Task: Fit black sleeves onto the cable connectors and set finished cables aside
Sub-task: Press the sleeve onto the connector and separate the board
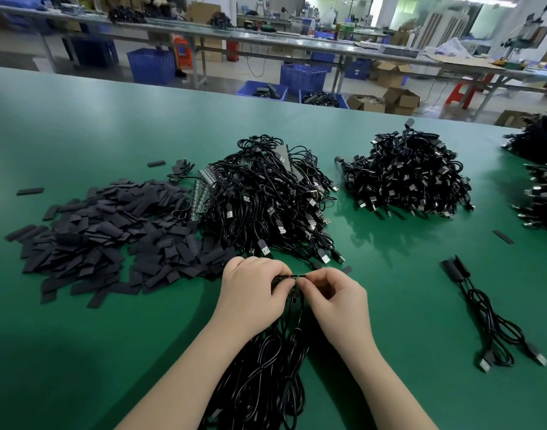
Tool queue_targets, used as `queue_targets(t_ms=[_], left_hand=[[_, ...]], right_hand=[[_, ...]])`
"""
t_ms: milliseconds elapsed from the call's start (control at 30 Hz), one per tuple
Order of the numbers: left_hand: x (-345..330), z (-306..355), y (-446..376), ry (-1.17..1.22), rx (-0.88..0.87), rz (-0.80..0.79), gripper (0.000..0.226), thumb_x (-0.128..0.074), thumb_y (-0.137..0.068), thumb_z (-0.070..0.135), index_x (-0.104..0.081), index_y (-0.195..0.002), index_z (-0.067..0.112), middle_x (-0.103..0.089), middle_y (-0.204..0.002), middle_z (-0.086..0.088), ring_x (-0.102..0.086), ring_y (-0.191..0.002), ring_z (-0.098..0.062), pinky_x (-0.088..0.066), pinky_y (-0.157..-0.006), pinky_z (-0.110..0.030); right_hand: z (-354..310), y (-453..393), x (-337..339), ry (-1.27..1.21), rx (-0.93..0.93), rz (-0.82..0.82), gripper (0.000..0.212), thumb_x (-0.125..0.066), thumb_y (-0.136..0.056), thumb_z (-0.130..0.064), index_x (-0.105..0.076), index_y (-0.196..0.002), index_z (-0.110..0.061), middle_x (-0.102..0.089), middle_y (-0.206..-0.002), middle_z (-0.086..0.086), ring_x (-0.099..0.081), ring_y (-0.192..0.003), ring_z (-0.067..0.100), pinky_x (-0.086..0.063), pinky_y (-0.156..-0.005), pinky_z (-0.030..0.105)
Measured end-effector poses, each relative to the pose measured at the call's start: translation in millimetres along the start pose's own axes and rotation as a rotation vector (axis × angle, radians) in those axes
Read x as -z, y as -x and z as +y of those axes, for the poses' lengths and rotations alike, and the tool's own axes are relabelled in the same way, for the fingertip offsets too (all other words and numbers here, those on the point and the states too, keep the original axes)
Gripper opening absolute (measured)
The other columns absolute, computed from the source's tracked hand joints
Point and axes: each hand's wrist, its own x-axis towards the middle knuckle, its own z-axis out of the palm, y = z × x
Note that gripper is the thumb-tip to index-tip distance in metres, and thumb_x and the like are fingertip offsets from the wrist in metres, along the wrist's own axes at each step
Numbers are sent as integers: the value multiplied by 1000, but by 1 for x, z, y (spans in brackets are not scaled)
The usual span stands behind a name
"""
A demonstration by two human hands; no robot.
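Observation:
My left hand (pixel 253 290) grips the connector ends of a bundle of black cables (pixel 266 377) that trails down toward me. My right hand (pixel 331 293) pinches the small dark connector strip (pixel 292 276) sticking out between the two hands. The part inside my fingers is hidden. A wide heap of flat black sleeves (pixel 110 237) lies on the green table (pixel 79 352) to the left. Behind my hands sits a big pile of black USB cables (pixel 272 200). Two sleeved cables (pixel 489 318) lie apart at the right.
A second cable pile (pixel 408 178) sits at the back right, and more piles (pixel 542 181) reach the right edge. Loose sleeves (pixel 503 237) lie scattered on the table. Beyond the far edge stand workbenches, blue crates (pixel 151 65) and cardboard boxes.

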Motion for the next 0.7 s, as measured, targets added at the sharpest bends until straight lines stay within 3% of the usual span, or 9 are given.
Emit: queue_targets(t_ms=[367,700], left_hand=[[-2,-1,-4,-27,11,-20,12,-57,-92,40,-68,-93,33,-65,-92,21,-55,-96,0,-18,-86,-22],[0,-4,-5,-13,14,-34,12,-54,-93,42,-64,-93,37,-61,-90,23,-51,-93,2,-16,-87,-23]], right_hand=[[-1,5,-8,71,9,87,18,-77,-84,-14,-69,-70,-23,-66,-62,-16,-62,-64,0,-43,-58,8],[-1,3,-8,22,10,43,14,-75,-86,-15,-71,-78,-26,-70,-72,-16,-64,-72,0,-47,-65,9]])
